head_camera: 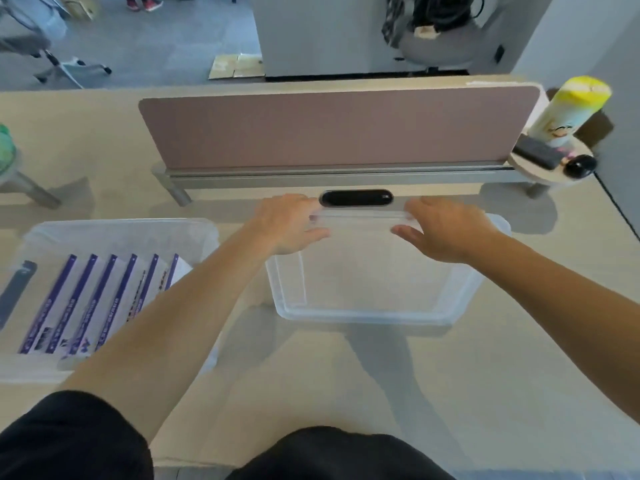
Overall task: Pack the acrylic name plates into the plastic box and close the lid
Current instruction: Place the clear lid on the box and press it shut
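Note:
A clear plastic box stands on the desk at the left. Inside it, several acrylic name plates with purple edges stand in a row. In front of me at the centre is a second clear plastic piece, which looks like the box's lid, tilted with its near edge on the desk. My left hand grips its far edge on the left, and my right hand grips the same edge on the right. My left forearm crosses over the box's right corner and hides part of it.
A pink divider panel on a grey rail runs across the back of the desk, with a black oval grommet just below it. A yellow-capped bottle stands on a small round shelf at the right. A dark flat object lies left of the box.

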Motion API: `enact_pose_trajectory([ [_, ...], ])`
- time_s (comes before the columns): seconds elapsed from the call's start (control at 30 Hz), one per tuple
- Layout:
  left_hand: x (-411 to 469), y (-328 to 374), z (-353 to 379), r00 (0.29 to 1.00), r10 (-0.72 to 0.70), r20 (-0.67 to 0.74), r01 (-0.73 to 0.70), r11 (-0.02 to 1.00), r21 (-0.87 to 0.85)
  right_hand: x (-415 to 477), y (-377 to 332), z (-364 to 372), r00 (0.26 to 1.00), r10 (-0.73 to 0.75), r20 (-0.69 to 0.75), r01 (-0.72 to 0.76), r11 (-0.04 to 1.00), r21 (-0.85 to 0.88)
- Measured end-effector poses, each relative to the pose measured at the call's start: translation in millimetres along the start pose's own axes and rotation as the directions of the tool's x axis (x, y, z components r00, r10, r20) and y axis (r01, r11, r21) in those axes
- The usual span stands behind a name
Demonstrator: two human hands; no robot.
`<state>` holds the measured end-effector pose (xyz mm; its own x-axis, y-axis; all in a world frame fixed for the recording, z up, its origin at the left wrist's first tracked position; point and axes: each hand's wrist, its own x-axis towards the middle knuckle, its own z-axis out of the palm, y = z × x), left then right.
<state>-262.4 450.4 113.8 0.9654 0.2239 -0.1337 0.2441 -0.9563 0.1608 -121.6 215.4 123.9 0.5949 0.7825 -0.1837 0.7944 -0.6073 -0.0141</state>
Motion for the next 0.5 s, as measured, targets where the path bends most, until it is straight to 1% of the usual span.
enact_pose_trajectory([
  [0.1, -39.2, 0.0, 11.7, 0.991, 0.101, -0.091, -0.108, 0.991, -0.08, -44.0, -14.1, 6.1, 1.0, 0.021, 0.003, -0.022, 0.992, 0.123],
  [0.17, -58.2, -4.0, 20.7, 0.979, 0.162, -0.12, -0.174, 0.98, -0.094, -67.6, -23.5, 12.2, 0.999, 0.046, 0.014, -0.048, 0.988, 0.148],
  [0.23, -71.6, -7.6, 21.2, 0.969, 0.183, -0.166, -0.204, 0.972, -0.119, -83.5, -34.0, 10.9, 0.997, 0.082, -0.001, -0.081, 0.983, 0.166],
  [0.3, -85.8, -8.4, 9.4, 0.943, 0.19, -0.274, -0.23, 0.966, -0.122, -93.9, -47.4, -0.8, 0.989, 0.12, -0.088, -0.1, 0.974, 0.205],
  [0.37, -102.2, -13.2, -1.7, 0.883, 0.211, -0.42, -0.273, 0.957, -0.093, -103.4, -63.1, -13.6, 0.969, 0.131, -0.212, -0.074, 0.963, 0.258],
  [0.4, -110.7, -17.5, -3.8, 0.855, 0.221, -0.47, -0.293, 0.952, -0.086, -108.3, -71.2, -15.8, 0.959, 0.128, -0.251, -0.058, 0.961, 0.269],
  [0.43, -119.9, -22.3, -2.4, 0.842, 0.229, -0.489, -0.312, 0.945, -0.094, -114.3, -79.4, -13.5, 0.956, 0.123, -0.267, -0.047, 0.961, 0.274],
  [0.47, -128.5, -27.2, 3.3, 0.851, 0.235, -0.469, -0.328, 0.936, -0.127, -121.6, -87.4, -6.8, 0.959, 0.123, -0.257, -0.049, 0.96, 0.276],
  [0.5, -137.1, -31.8, 13.5, 0.878, 0.239, -0.414, -0.336, 0.925, -0.179, -129.8, -95.2, 5.0, 0.964, 0.126, -0.236, -0.056, 0.958, 0.28],
])
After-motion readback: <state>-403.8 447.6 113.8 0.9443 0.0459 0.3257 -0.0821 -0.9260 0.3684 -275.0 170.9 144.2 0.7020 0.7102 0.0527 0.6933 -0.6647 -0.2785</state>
